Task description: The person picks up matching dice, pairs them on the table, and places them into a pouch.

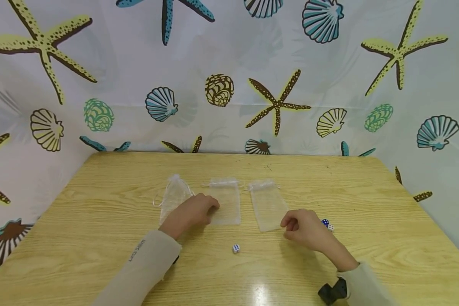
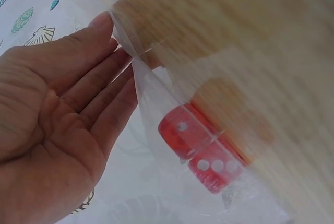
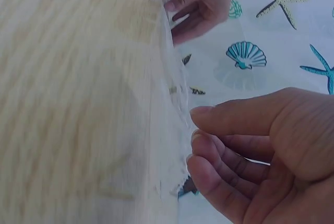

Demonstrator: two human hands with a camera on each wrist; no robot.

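Three sheer white drawstring bags lie on the wooden table: a left bag [image 1: 173, 196], a middle bag [image 1: 229, 206] and a right bag [image 1: 269, 206]. My left hand [image 1: 196, 210] reaches past the left bag to the middle one, its fingertips right at the sheer fabric. Two red dice [image 2: 195, 143] show through fabric in the left wrist view; the head view does not show them. My right hand [image 1: 306, 227] hovers by the lower corner of the right bag, fingers loosely curled and holding nothing. A white die [image 1: 236, 248] lies in front, between the hands.
Beyond the right hand lie a blue die [image 1: 325, 222] and another white die [image 1: 330, 227]. A white cloth [image 1: 222, 55] printed with starfish and shells hangs behind and beside the table [image 1: 80, 255]. A dark device [image 1: 332, 291] is strapped at the right wrist.
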